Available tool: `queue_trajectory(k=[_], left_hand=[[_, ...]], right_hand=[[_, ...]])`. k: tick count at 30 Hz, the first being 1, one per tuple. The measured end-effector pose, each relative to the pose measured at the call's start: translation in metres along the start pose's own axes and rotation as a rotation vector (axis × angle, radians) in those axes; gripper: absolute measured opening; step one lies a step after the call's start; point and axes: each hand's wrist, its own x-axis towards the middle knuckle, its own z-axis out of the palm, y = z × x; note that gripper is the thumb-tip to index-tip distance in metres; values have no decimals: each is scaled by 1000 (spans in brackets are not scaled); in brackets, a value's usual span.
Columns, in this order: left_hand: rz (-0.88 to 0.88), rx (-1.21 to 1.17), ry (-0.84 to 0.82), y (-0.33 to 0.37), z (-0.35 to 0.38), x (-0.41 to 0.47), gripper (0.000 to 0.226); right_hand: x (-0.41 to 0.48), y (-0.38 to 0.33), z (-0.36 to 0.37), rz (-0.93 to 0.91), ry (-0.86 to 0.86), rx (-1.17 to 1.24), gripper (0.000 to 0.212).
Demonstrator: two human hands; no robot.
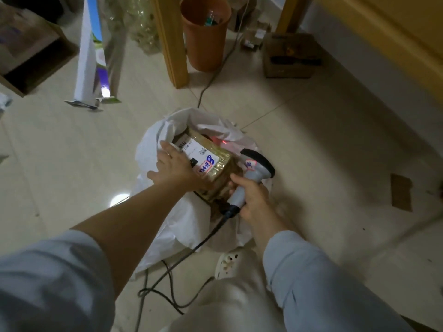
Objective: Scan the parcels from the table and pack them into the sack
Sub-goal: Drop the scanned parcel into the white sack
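Step in hand: packing, by my reading. The brown tape-wrapped cardboard parcel with a white label [215,164] sits in the mouth of the white plastic sack [172,226], partly above the rim.
Left hand [175,167]: laid flat on the parcel's top near its left edge, fingers fairly straight, thumb held apart.
Right hand [251,197]: curled round the handle of the grey handheld scanner with a black head [257,164], just beside the parcel's near right corner.
Doing it well: press the parcel down evenly so that it goes in level and does not catch the sack's folded rim. Keep the scanner and its black cable [191,250] outside the sack's mouth.
Risk: the cable trails over the sack's near side and could snag or be dragged in.
Scan: a red glow falls beyond the parcel; whether the label has been read I cannot tell.
Surface: only yellow wooden legs [172,44] show, and any parcels left on it are out of view.
Room: pale tiled floor [311,144] with an orange plastic bin [206,39] between the legs, a brown cardboard box [290,56] to its right, and a tall white carton [87,56] standing at the left.
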Motion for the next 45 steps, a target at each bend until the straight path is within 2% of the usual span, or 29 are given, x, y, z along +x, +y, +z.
queue_trajectory(k=[2,6,9,12,14,17,19,22,25,29,30,32,33,36,38,40,43,45], left_hand=[[21,59,72,6,8,-1,138],[13,147,100,16,9,11,130],[5,236,107,25,8,21,124],[-12,303,117,35,4,30,115],[-13,394,117,40,-3,38,99],[61,545,96,45,-11,48,50],[102,596,101,47,-9,50,29],[143,631,112,53,-6,49,17],[172,595,129,51,-9,49,18],[175,538,119,24,-6,54,8],[163,498,106,18,-5,55,2],[103,357,79,9,-9,56,26],[49,223,89,5,-12,58,32],[-102,-259,212,-19,-31,66,23],[-168,-482,271,-47,-46,64,29],[-186,-620,316,-67,-64,52,36],[-144,-751,354,-80,-100,29,25],[-82,-830,395,-82,-128,12,27]], right_hand=[[10,-1,-24,24,90,-22,11],[31,-2,-69,94,218,-54,10],[42,2,-84,100,249,-40,8],[55,1,-85,98,233,-93,12],[63,-2,-83,84,213,-110,14],[76,-8,-74,32,162,-106,22],[85,-14,-65,-12,115,-129,23],[99,-22,-52,-46,54,-230,15],[111,-23,-44,7,63,-371,16],[114,-20,-41,17,97,-489,34],[112,-20,-41,-7,101,-485,34],[106,-21,-41,-53,120,-486,36],[102,-22,-41,-72,139,-470,37],[79,-37,-35,-151,169,-420,23],[61,-48,-27,-224,159,-465,23],[38,-63,-16,-315,157,-557,27],[-2,-88,7,-461,206,-719,27],[-33,-106,23,-574,245,-798,27]])
